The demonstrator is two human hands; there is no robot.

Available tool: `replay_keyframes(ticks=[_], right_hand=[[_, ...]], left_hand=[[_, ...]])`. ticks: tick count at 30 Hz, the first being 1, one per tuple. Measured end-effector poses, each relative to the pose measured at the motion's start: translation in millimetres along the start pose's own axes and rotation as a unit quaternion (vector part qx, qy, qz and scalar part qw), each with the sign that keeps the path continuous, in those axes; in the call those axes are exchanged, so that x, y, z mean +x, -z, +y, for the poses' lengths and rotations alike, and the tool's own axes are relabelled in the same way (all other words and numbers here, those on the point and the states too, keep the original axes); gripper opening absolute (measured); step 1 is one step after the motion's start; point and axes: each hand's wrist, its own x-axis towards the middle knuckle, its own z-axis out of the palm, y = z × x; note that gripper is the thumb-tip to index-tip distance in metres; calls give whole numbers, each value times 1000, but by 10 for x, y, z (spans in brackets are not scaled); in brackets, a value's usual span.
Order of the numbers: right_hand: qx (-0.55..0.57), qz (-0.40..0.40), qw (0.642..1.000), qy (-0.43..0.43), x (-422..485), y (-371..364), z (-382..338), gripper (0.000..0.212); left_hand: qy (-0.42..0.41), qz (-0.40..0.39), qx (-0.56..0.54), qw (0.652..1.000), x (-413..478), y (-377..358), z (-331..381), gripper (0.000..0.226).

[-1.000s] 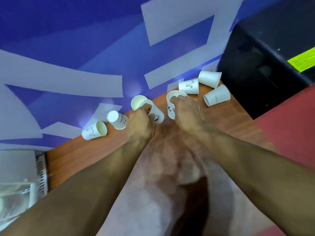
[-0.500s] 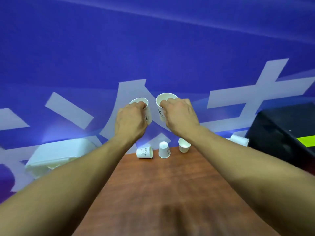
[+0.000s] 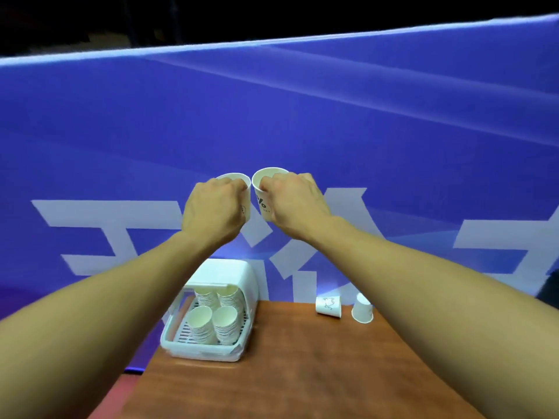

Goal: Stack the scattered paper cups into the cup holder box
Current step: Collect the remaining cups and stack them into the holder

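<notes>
My left hand (image 3: 213, 211) grips a white paper cup (image 3: 244, 189), held upright in the air. My right hand (image 3: 295, 204) grips a second white paper cup (image 3: 262, 192) with dark print, rim up, and the two cups nearly touch. Both are raised well above the white cup holder box (image 3: 242, 276), which sits at the table's far left corner with its lid open. Several stacks of cups (image 3: 211, 320) stand inside the box. One loose cup (image 3: 328, 306) lies on its side on the table, and another cup (image 3: 362, 308) stands upside down beside it.
The brown wooden table (image 3: 302, 373) runs up against a blue wall banner with white lettering (image 3: 393, 146). A dark object (image 3: 549, 281) shows at the far right edge. Red floor (image 3: 112, 394) lies left of the table.
Both hands lifted their cups off the table and carried them up and leftwards. The view swung left, bringing the cup holder box under my hands and leaving the loose cups at the right.
</notes>
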Motion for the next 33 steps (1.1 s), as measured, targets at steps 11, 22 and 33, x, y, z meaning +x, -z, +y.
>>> replay_keyframes(ticks=[11,22,33], right_hand=[[19,-10,999,33,400,-353,-1083,17],[26,-76,996,41,510,-1082,-1369,8],[43,-181,982,27,83,-2147,-1324,16]], left_hand=[[26,-31,31,999,-380,214,-1078,14],[64,-86,-7,994,-703,-427,-1707,11],[69,-168,-37,983,-1258,-1555,-1869,23]])
